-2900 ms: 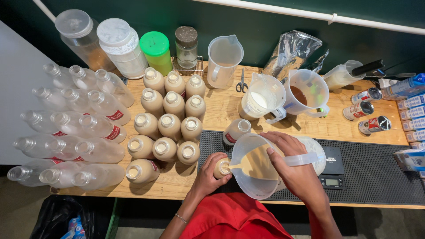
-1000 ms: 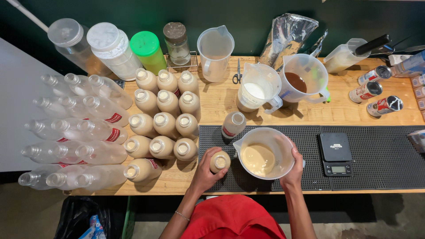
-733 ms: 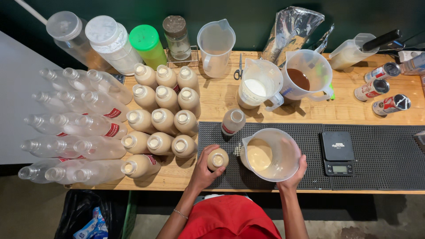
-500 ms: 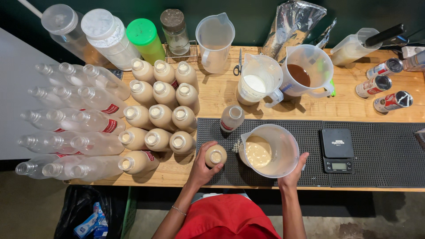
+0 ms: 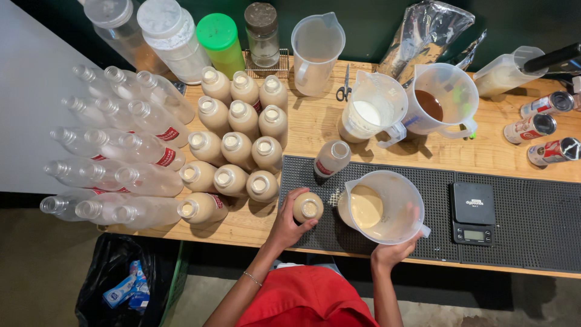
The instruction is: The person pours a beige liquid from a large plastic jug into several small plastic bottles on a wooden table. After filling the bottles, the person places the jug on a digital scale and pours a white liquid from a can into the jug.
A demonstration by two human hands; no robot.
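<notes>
My left hand [image 5: 289, 225] gripped a filled bottle [image 5: 307, 208], upright on the black mat [image 5: 514, 230] (just right of the filled group [image 5: 233, 145]). My right hand [image 5: 393, 249] cupped the near wall of the jug [image 5: 384, 207] of beige liquid, which stood on the same mat on the counter [image 5: 302, 124], left of the scale [image 5: 474, 213].

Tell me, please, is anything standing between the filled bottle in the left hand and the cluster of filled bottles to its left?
Nothing visible does. The left hand holds the filled bottle upright on the black mat, and only bare mat and wood lie between it and the nearest filled bottles.
</notes>
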